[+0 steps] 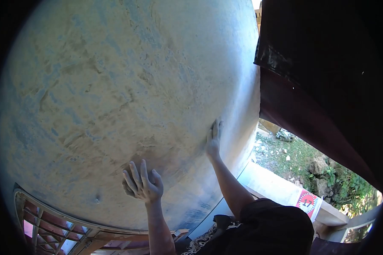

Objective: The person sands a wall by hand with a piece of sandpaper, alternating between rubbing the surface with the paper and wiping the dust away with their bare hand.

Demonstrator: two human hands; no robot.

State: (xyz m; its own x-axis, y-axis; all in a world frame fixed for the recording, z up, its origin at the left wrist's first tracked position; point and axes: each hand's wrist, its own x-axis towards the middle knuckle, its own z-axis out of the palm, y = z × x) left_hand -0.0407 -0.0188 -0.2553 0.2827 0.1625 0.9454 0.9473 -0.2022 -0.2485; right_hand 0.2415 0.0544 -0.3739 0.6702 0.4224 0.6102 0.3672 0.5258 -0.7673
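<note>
A broad, curved panel [115, 80] fills most of the head view, its dull surface blotched with beige and blue-grey patches and scuffs. My left hand [143, 185] is at its lower part, fingers spread and thumb apart, dusted with pale powder. Farther right, near where the panel bends away, my right hand [214, 138] lies against the surface with fingers stretched out. Whether anything thin lies under either palm is hidden. A darker smudged area shows on the panel just above my left hand.
A framed opening with crossed bars [51, 225] is at lower left. On the right hangs a dark sheet [319, 85]. Below it are a white ledge with a red "17" sign [307, 202], and grassy ground with rocks [319, 165].
</note>
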